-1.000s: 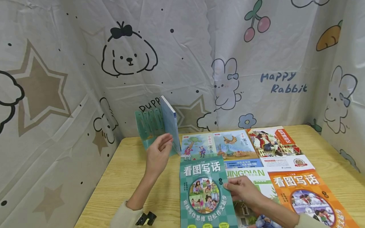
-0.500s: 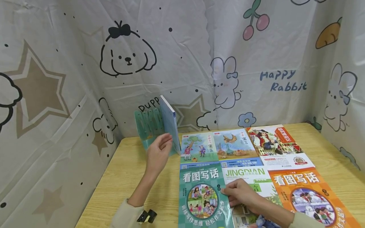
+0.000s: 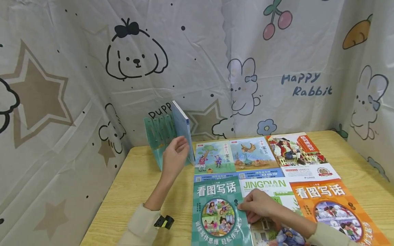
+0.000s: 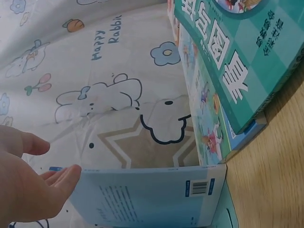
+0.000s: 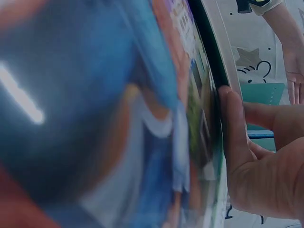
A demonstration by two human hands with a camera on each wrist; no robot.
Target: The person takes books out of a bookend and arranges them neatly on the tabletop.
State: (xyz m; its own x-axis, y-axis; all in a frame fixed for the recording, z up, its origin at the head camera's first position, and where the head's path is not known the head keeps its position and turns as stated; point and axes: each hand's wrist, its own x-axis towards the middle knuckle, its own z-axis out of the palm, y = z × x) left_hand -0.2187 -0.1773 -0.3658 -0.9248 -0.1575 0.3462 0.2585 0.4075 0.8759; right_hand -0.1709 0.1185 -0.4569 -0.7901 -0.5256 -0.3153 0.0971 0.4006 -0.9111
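Observation:
In the head view my right hand [image 3: 261, 206] pinches the right edge of a green picture-writing book [image 3: 215, 213], which lies over other books at the front of the table. The right wrist view shows fingers [image 5: 232, 118] at the book's edge; the cover close to the camera is blurred. My left hand [image 3: 176, 155] is raised in front of an upright light blue book [image 3: 183, 131], its fingers loosely bent with nothing in them. In the left wrist view a gap shows between thumb and fingers, above the blue book's [image 4: 137, 197] back cover. That book stands against a green slatted book rack [image 3: 160, 136].
Fable books [image 3: 213, 159] and a red-and-white book [image 3: 297, 152] lie along the back. An orange book [image 3: 332, 208] lies front right, beside a JINGDIAN book [image 3: 267, 186] partly under my right arm. Bare wooden tabletop [image 3: 135, 191] spans the left; a printed curtain [image 3: 197, 68] encloses the table.
The green book has slid slightly towards me and settled lower, uncovering the blue strip of the book behind it. My right hand went with it. My left hand has shifted slightly up and right.

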